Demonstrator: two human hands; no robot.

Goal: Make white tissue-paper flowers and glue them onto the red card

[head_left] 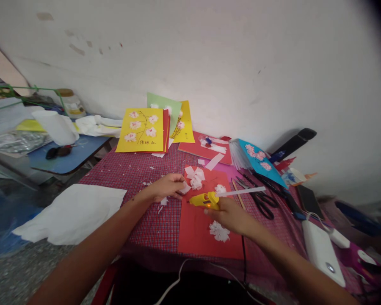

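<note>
My right hand [230, 215] is wrapped round a yellow hot glue gun [206, 199], with a pale glue stick [246, 191] poking out of its back. The gun's nozzle points left, and an orange light glows on its body. Between the fingertips of my left hand [169, 186] is a small white paper piece [185, 188], close to the nozzle. Below both hands lies a red sheet of paper [195, 237]. On it are white paper flowers, one [219, 231] near the bottom and others higher up. Loose white strips [195, 173] lie at its top.
Finished yellow flower cards [141, 127] lean on the wall at the back. A blue card [262, 163], black scissors [263, 203] and a white power bank [324, 252] lie on the right. White tissue [79, 212] hangs over the table's left edge. A black cord [244, 258] runs down from the gun.
</note>
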